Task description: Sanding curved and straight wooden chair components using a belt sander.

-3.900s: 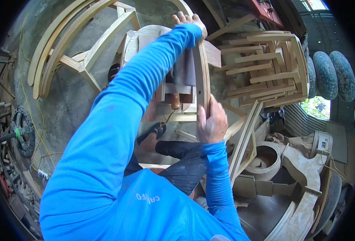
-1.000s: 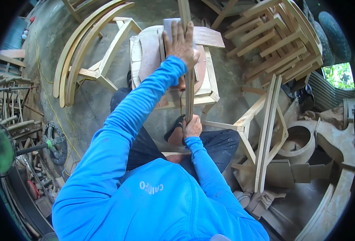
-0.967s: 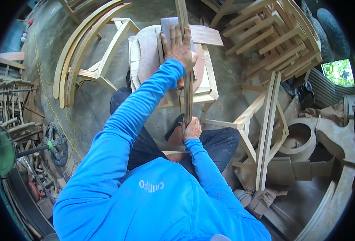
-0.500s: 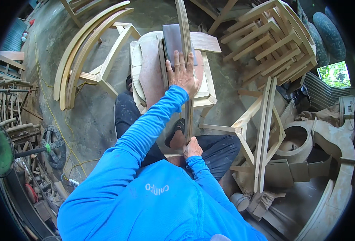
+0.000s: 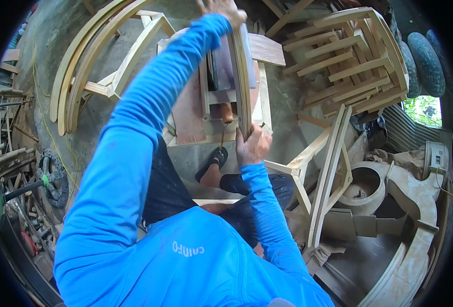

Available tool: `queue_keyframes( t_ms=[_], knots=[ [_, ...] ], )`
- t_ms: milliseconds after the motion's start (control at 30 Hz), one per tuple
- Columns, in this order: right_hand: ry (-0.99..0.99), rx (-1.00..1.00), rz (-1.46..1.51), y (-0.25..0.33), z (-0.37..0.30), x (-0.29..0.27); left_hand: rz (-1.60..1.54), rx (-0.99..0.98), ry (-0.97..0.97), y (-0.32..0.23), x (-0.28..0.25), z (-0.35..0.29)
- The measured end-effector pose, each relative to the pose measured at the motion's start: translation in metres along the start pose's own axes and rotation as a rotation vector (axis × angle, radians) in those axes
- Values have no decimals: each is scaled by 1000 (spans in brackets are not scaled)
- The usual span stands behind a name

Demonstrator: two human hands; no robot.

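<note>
A long, gently curved strip of layered wood (image 5: 240, 82) stands on edge, reaching away from me. My right hand (image 5: 254, 146) is closed around its near end, thumb on the left side. My left hand (image 5: 221, 10) is stretched far forward at the upper edge of view, over the strip's far part; its visible fingers point left and apart, though some are cut off. Left of the strip is a grey-purple flat surface (image 5: 223, 66) in a wooden frame, with a reddish-brown cylinder (image 5: 227, 113) at its near end. These rest on a pale wooden stool-like stand (image 5: 264, 97).
Curved wooden rails (image 5: 83, 66) lean on a frame at the left. Stacked wooden frames (image 5: 349, 56) stand far right, with two long slats (image 5: 330, 174) nearer. A large curved pale casing (image 5: 421, 199) is at right. A yellow cord (image 5: 57, 138) crosses the floor at left.
The wood strip has slid forward, away from me. My right hand has moved forward with its near end, and my left hand has reached farther out, uncovering the grey-purple surface and the cylinder.
</note>
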State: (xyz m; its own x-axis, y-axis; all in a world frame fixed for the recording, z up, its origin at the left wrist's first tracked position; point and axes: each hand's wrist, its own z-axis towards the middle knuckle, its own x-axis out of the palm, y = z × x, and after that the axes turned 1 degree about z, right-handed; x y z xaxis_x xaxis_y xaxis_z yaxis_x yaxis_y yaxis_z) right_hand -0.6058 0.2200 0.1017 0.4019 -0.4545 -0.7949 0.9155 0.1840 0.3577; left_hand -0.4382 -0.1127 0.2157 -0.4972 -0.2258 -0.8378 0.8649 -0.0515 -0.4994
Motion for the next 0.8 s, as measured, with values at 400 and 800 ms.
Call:
queue_keyframes(
  t_ms=[400, 800],
  knots=[
    [-63, 32, 70, 12, 60, 14, -20, 40, 74, -18, -15, 68],
    [332, 265, 10, 43, -169, -197, 89, 4, 262, -71, -19, -211]
  ],
)
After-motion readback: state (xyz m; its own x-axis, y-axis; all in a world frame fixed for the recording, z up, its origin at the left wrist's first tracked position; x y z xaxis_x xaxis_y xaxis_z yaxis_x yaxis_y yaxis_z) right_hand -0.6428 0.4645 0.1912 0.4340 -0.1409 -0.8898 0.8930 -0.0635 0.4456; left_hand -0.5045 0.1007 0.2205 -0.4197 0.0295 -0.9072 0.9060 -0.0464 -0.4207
